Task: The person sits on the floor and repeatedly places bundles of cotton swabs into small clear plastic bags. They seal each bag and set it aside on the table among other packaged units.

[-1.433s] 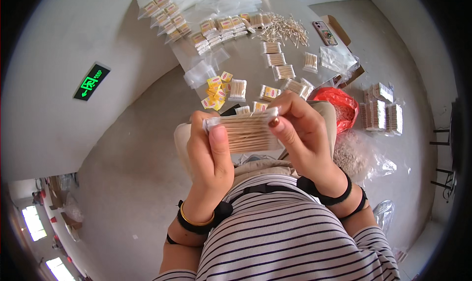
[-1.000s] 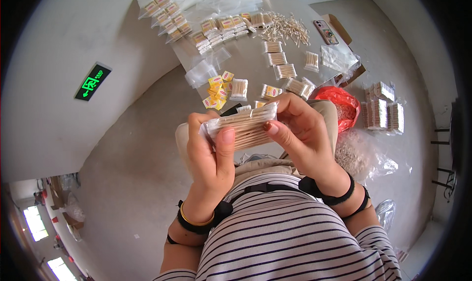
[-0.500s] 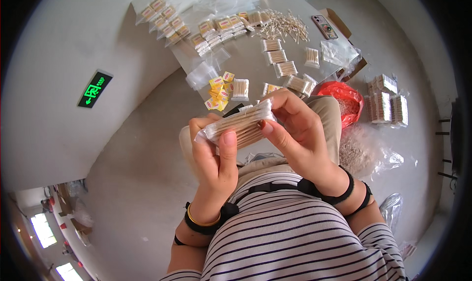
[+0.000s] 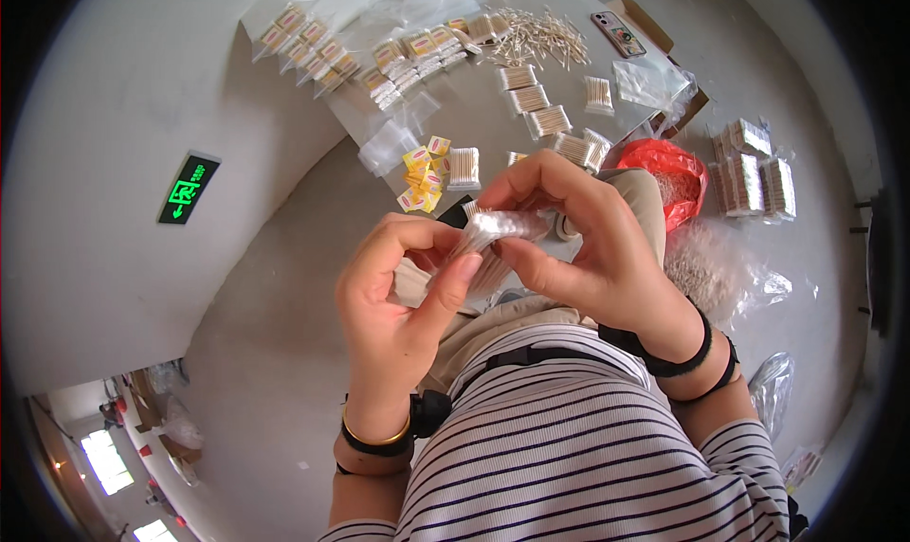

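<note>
Both hands hold one clear plastic bag of cotton swabs (image 4: 498,227) above my lap. My left hand (image 4: 393,277) pinches its left end between thumb and fingers. At the other end my right hand (image 4: 592,243) grips the bag, its fingers curled over the top and the thumb below. White cotton tips show through the film along the upper edge, and the sticks run beneath them, partly hidden by my fingers. Just beyond, on the table (image 4: 464,101), lie a bundle of swabs (image 4: 464,168) and a loose pile of yellow cards (image 4: 426,174).
Loose swabs (image 4: 540,38) are heaped at the table's far side. Bagged packs with yellow cards (image 4: 414,54) stand to their left, and a phone (image 4: 618,34) lies right. On the floor are a red bag of swabs (image 4: 668,177) and stacked packs (image 4: 749,177).
The bag has turned, so its cotton-tipped end edge faces me more and less of the sticks shows. My hands have shifted their grip on it and the left fingers have spread wider.
</note>
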Demonstrator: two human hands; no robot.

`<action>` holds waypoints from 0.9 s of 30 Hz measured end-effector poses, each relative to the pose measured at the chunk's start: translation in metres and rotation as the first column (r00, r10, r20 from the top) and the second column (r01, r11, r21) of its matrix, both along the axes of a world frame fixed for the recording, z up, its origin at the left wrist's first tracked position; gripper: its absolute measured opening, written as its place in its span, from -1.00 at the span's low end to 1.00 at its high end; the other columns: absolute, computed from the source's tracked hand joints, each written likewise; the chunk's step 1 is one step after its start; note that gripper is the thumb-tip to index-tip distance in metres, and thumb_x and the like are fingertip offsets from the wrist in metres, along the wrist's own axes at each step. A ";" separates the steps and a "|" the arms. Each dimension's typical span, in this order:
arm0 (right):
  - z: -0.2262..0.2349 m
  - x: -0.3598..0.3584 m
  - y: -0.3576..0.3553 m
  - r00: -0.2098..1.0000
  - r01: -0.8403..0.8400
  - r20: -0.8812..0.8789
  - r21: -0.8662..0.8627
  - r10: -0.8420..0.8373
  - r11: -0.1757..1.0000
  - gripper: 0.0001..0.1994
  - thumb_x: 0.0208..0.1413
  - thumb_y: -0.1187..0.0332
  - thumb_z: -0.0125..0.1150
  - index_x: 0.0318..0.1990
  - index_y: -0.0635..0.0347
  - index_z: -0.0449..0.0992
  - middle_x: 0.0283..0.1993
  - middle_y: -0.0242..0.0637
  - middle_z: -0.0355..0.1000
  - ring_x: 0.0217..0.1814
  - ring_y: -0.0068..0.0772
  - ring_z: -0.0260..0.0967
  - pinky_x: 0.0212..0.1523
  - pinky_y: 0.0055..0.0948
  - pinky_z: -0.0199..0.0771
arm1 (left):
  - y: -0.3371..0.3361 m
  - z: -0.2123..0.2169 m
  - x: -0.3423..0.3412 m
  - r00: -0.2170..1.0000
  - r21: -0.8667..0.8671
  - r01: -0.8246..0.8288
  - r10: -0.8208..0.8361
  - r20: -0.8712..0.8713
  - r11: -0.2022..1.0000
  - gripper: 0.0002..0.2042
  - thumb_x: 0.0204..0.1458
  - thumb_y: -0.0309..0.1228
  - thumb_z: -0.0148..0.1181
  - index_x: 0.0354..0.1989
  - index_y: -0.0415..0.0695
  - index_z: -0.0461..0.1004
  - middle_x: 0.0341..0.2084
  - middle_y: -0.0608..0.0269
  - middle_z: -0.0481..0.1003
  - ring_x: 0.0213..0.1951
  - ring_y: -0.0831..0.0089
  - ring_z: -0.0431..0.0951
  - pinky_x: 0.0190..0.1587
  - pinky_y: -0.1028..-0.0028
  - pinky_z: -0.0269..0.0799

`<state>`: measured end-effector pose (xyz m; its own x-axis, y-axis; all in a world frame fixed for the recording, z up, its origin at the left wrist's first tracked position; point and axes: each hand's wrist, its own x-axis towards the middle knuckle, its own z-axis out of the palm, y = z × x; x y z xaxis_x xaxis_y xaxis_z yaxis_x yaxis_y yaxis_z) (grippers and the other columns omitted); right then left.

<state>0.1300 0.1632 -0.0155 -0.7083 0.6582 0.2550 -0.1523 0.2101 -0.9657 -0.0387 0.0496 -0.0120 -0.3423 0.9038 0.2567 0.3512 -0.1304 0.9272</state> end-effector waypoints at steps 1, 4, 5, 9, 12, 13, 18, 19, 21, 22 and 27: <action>0.001 0.002 0.001 0.999 -0.024 0.032 -0.016 0.024 1.000 -0.76 0.15 0.41 0.26 -0.10 0.38 0.50 -0.11 -0.32 0.44 -0.06 -0.56 0.39 0.04 -0.52 0.39 | -0.001 -0.001 0.002 0.995 -0.017 0.008 -0.006 0.096 1.000 -0.84 0.07 -0.50 0.38 -0.25 -0.27 0.54 -0.34 0.29 0.53 -0.31 0.57 0.49 -0.20 0.54 0.42; 0.003 0.007 0.004 0.993 -0.069 0.090 -0.074 0.075 0.995 -0.76 0.13 0.42 0.27 -0.11 0.38 0.48 -0.14 -0.34 0.45 -0.05 -0.60 0.40 0.05 -0.53 0.40 | -0.002 -0.005 0.010 0.944 -0.040 0.033 -0.018 0.330 0.999 -0.84 0.14 -0.49 0.34 -0.20 -0.29 0.53 -0.33 0.33 0.53 -0.28 0.63 0.50 -0.16 0.58 0.41; 0.002 0.007 0.003 0.994 -0.066 0.083 -0.098 0.075 0.993 -0.77 0.13 0.42 0.27 -0.12 0.38 0.48 -0.16 -0.35 0.45 -0.06 -0.62 0.40 0.04 -0.54 0.41 | -0.002 -0.006 0.013 0.928 -0.031 0.039 -0.025 0.372 0.999 -0.83 0.15 -0.48 0.33 -0.18 -0.29 0.53 -0.32 0.34 0.53 -0.27 0.64 0.50 -0.15 0.59 0.41; 0.002 0.008 0.005 0.994 -0.068 0.087 -0.053 0.072 0.996 -0.76 0.14 0.42 0.27 -0.12 0.39 0.47 -0.19 -0.39 0.45 -0.11 -0.66 0.39 -0.01 -0.58 0.42 | -0.001 -0.009 0.020 0.865 -0.051 0.036 -0.006 0.501 0.998 -0.81 0.18 -0.47 0.32 -0.13 -0.31 0.52 -0.32 0.37 0.53 -0.26 0.66 0.52 -0.14 0.63 0.42; 0.008 0.011 0.004 0.991 -0.039 0.125 -0.063 0.046 0.997 -0.76 0.13 0.41 0.28 -0.14 0.39 0.48 -0.21 -0.36 0.48 -0.14 -0.65 0.42 -0.07 -0.60 0.44 | -0.001 -0.015 0.019 0.950 -0.038 0.022 -0.009 0.313 0.999 -0.83 0.19 -0.48 0.30 -0.15 -0.32 0.51 -0.34 0.34 0.53 -0.29 0.65 0.53 -0.18 0.62 0.45; 0.011 0.011 0.004 0.990 -0.035 0.139 -0.005 0.035 0.999 -0.76 0.13 0.41 0.29 -0.14 0.39 0.48 -0.21 -0.35 0.49 -0.15 -0.65 0.44 -0.08 -0.60 0.44 | -0.001 -0.016 0.018 0.965 -0.022 0.023 -0.017 0.261 0.999 -0.83 0.20 -0.48 0.29 -0.15 -0.33 0.51 -0.35 0.33 0.53 -0.29 0.64 0.53 -0.19 0.61 0.46; 0.013 0.010 0.005 0.990 -0.017 0.142 0.091 0.004 0.996 -0.74 0.13 0.38 0.32 -0.13 0.41 0.51 -0.26 -0.31 0.52 -0.20 -0.62 0.48 -0.13 -0.57 0.48 | 0.003 -0.016 0.019 0.980 0.056 0.033 -0.043 0.196 0.998 -0.86 0.21 -0.51 0.24 -0.19 -0.36 0.49 -0.37 0.27 0.52 -0.31 0.62 0.54 -0.24 0.57 0.50; 0.013 0.010 0.005 0.992 -0.021 0.129 0.083 0.010 0.996 -0.73 0.13 0.38 0.32 -0.12 0.41 0.51 -0.24 -0.31 0.52 -0.18 -0.61 0.48 -0.10 -0.57 0.48 | 0.003 -0.017 0.020 0.980 0.078 0.017 -0.032 0.197 0.997 -0.86 0.22 -0.50 0.24 -0.18 -0.35 0.49 -0.35 0.27 0.52 -0.31 0.62 0.54 -0.23 0.57 0.50; 0.011 0.009 0.006 0.994 -0.031 0.106 0.067 0.024 0.997 -0.71 0.14 0.38 0.32 -0.09 0.41 0.51 -0.21 -0.31 0.52 -0.14 -0.60 0.47 -0.05 -0.57 0.48 | 0.002 -0.019 0.020 0.979 0.123 -0.018 -0.008 0.202 0.992 -0.85 0.22 -0.50 0.24 -0.17 -0.35 0.49 -0.32 0.27 0.53 -0.31 0.61 0.54 -0.21 0.57 0.50; 0.011 0.010 0.007 0.995 -0.045 0.087 0.007 0.044 0.999 -0.71 0.14 0.38 0.31 -0.08 0.42 0.50 -0.18 -0.31 0.51 -0.11 -0.60 0.47 -0.02 -0.56 0.47 | 0.002 -0.020 0.019 0.974 0.122 -0.008 -0.020 0.228 0.992 -0.84 0.23 -0.49 0.24 -0.16 -0.35 0.48 -0.30 0.27 0.53 -0.31 0.61 0.54 -0.21 0.57 0.51; 0.007 0.013 0.012 0.992 -0.120 0.024 -0.179 0.126 0.976 -0.73 0.17 0.45 0.24 -0.04 0.45 0.48 -0.08 -0.29 0.47 0.02 -0.56 0.42 0.11 -0.54 0.41 | -0.002 -0.016 0.021 0.933 0.064 0.019 -0.041 0.359 0.998 -0.81 0.24 -0.47 0.26 -0.11 -0.34 0.48 -0.26 0.27 0.53 -0.26 0.59 0.57 -0.17 0.57 0.52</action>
